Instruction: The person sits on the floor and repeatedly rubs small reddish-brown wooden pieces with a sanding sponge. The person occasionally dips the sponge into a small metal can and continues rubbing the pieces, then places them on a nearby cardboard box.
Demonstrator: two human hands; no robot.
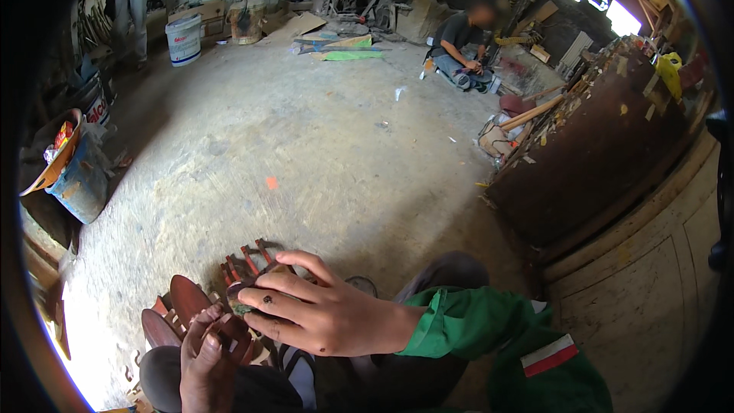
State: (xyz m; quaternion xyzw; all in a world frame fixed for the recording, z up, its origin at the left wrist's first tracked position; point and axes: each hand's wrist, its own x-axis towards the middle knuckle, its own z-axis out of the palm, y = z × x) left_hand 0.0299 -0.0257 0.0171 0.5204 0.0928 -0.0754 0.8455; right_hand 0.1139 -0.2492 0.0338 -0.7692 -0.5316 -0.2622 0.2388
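My left hand [205, 363] is closed at the lower left, thumb and fingers gripping a reddish-brown wooden piece [240, 343]. Across from it, my right hand [325, 312] reaches in from the right in a green sleeve [466, 321]. Its fingers curve over a small dark thing with a greenish edge [241, 308], mostly hidden beneath them, so its kind cannot be made out. Glossy reddish-brown oval wooden pieces [188, 298] lie just beyond the left hand. Several thin red sticks [251, 260] poke out beyond the right fingers.
On the left stand a blue bucket [82, 183] with an orange basin and a white bucket [183, 40] farther back. A dark wooden panel [604, 153] rises at right. Another person [462, 50] sits on the concrete floor [306, 138] at the far right, near scrap.
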